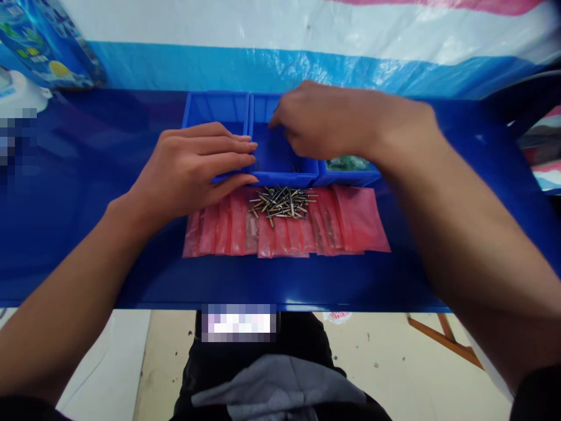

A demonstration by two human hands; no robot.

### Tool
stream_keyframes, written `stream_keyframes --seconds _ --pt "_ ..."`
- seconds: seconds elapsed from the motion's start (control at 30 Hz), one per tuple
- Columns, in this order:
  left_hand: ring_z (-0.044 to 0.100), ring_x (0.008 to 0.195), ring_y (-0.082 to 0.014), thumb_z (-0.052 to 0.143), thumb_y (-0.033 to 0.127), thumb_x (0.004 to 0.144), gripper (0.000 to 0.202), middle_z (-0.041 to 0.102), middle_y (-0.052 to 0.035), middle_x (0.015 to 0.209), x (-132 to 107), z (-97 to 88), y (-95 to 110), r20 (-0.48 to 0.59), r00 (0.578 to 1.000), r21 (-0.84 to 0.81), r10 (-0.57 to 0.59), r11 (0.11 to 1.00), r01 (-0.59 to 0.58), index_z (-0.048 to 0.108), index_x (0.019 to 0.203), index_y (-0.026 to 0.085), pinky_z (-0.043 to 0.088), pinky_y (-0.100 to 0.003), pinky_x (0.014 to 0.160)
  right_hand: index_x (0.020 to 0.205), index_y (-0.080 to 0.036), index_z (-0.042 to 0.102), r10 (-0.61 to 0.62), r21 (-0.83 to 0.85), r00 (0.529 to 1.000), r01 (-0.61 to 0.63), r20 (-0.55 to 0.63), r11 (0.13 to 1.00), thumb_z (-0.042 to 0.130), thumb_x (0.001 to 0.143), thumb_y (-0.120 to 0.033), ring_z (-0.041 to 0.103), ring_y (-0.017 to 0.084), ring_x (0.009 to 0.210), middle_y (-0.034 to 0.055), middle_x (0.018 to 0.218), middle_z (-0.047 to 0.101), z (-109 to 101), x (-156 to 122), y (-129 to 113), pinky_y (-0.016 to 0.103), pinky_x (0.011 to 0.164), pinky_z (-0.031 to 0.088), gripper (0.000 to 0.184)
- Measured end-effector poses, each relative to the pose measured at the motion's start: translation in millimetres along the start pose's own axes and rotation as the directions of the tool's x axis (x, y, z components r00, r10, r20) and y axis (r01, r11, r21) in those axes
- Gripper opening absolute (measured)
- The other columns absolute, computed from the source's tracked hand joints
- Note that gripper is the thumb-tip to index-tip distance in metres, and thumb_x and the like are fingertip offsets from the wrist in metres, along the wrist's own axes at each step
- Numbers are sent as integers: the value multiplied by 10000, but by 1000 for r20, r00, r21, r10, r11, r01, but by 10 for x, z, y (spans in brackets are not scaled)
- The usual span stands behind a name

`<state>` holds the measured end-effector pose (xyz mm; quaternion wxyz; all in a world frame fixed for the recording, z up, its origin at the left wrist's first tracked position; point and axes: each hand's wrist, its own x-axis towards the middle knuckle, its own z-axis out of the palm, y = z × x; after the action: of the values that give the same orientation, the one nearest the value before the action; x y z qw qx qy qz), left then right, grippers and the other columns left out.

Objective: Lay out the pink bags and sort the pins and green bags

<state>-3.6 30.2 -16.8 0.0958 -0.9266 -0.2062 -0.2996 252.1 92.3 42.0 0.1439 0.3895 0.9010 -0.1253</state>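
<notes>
At a blue table (65, 216), a worker leans bare-handed over a tangle of metal pins (283, 203), silver and brass-toned, heaped on a row of overlapping red plastic bags (366, 225). Clock directions here run from that heap, with twelve o'clock at the far side of the table.

At one o'clock, the right hand (326, 120) dips into the middle bin (284, 178), its fingers bent and the index finger angled down; whether anything is pinched there cannot be told from here. The left hand (197, 164) spreads at ten o'clock, its grip relaxed and loose, with nothing visible in it. Its fingers stretch across the front of the left bin (217, 108), their tips by the wall between the two bins and the thumb beside the front edge.

The middle bin stands at twelve o'clock, just behind the heap, and the left bin at eleven. At two o'clock, partly hidden beneath the right wrist, the right bin (348, 178) holds green contents (348, 163).

Further off at ten o'clock, a blue printed pouch (52, 52) leans before a striped sheet (184, 64). A blurred-out bright screen (239, 323) sits at seven, by the worker's dark-clad lap.
</notes>
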Motion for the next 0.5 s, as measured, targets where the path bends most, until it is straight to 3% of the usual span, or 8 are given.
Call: stream_keyframes --seconds 0.1,0.2,0.27,0.33,0.43,0.5 --pt "803 1204 -204 704 322 1092 204 812 -32 1311 -12 -2 8 35 998 -2 -52 999 52 742 1284 265 705 -365 1033 1307 -38 684 12 -179 998 -23 -61 983 413 961 -68 603 382 1345 235 1255 679 132 99 -138 490 1176 489 440" --pt "803 1194 -200 701 332 1095 222 810 -19 1316 -25 4 -5 15 999 -8 -34 999 34 742 1302 264 718 -380 1012 1359 5 634 -25 -148 998 16 -56 989 405 986 -77 540 395 1417 263 1278 667 162 121 -231 484 1198 440 446" --pt "808 1181 -202 724 322 1081 229 815 -18 1299 -25 9 -20 -2 1000 -9 -8 1000 8 746 1297 249 724 -379 1008 1287 -28 668 -25 -113 997 17 -69 993 442 976 -86 607 351 1280 236 1248 679 133 115 -241 412 1053 478 389" --pt "816 1160 -211 748 296 1063 227 823 -31 1272 -18 9 -27 -10 1000 2 18 1000 -18 750 1278 223 727 -371 998 1161 -83 711 -20 -68 997 15 -69 998 478 960 -96 639 268 1031 171 1126 706 80 101 -227 363 847 443 309" --pt "822 1154 -224 745 283 1063 211 827 -34 1258 -5 4 -14 -7 1000 11 14 1000 -14 745 1270 239 731 -372 987 980 -145 726 -52 46 999 51 16 998 528 961 -125 531 159 739 60 888 677 -1 75 -201 343 692 332 200" --pt "822 1167 -227 736 286 1067 195 826 -24 1261 2 5 2 -1 1000 3 -14 1000 14 745 1261 270 729 -374 1002 925 -145 709 -117 155 987 99 110 983 545 966 -126 475 125 676 26 824 640 -32 64 -179 330 659 298 171"
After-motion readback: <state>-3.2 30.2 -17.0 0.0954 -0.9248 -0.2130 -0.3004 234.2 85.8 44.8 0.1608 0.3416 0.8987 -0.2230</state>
